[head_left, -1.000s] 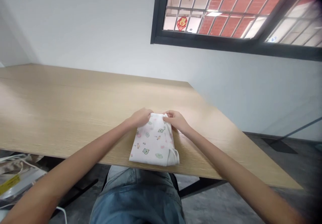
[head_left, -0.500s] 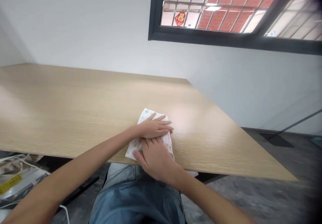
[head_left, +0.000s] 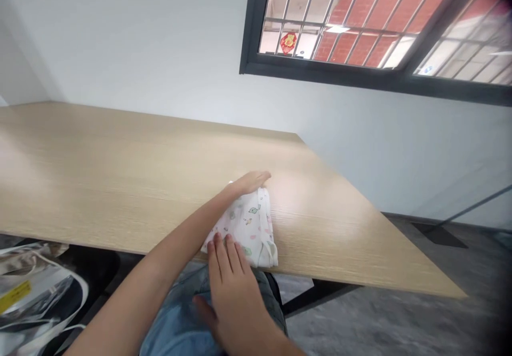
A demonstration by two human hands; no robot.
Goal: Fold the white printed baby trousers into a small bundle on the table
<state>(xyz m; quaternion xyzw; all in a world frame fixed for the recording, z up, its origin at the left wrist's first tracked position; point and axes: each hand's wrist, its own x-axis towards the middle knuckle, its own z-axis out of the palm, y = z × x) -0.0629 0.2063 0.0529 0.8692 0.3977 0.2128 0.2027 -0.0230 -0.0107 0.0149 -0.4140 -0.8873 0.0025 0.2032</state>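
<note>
A folded white cloth (head_left: 252, 222) with small pink and green prints lies at the front edge of the wooden table (head_left: 132, 185). My left hand (head_left: 253, 181) rests at the cloth's far edge, seen side-on; its fingers are mostly hidden, so how far they are bent is unclear. Nearer to me, my right hand (head_left: 232, 281) is laid flat with its fingertips on the cloth's near left part. Its fingers are stretched out and the thumb stands apart. Neither hand visibly grips the cloth.
Below the table at the left sits a bag (head_left: 40, 292) with white cords and a yellow label. A barred window (head_left: 340, 25) is in the wall behind. The table's slanted right edge runs down towards the front right corner.
My left hand has moved away from me to the cloth's far edge. My right hand has slid back towards me. The two hands have come apart, and more of the printed cloth shows.
</note>
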